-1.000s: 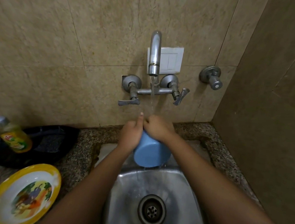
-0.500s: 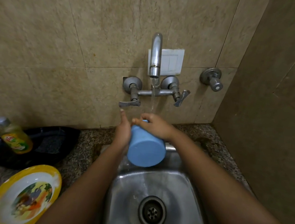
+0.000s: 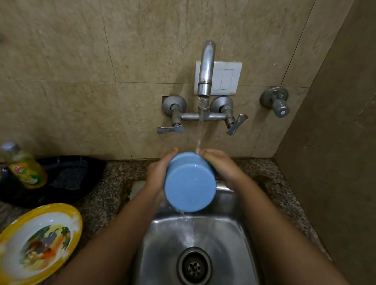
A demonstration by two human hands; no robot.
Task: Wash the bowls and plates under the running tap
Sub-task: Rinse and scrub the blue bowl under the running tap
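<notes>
Beige wall tiles back a steel sink [image 3: 236, 246]. Both hands, left hand [image 3: 158, 175] and right hand [image 3: 220, 165], clasp the blue bowl [image 3: 190, 182] from opposite sides under the tap [image 3: 206, 69], its base tipped toward the person, mouth away.

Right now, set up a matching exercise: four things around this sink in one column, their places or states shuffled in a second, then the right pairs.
Things:
1. Round blue plastic bowl
2. Yellow-rimmed picture plate
3. Yellow-green dish soap bottle
4. Curved steel tap spout

Places or states:
A. Lying on black cloth
B. Running water
C. Held between both hands
D. On the counter, left of the steel sink

Pairs: 1-C, 2-D, 3-A, 4-B
</notes>
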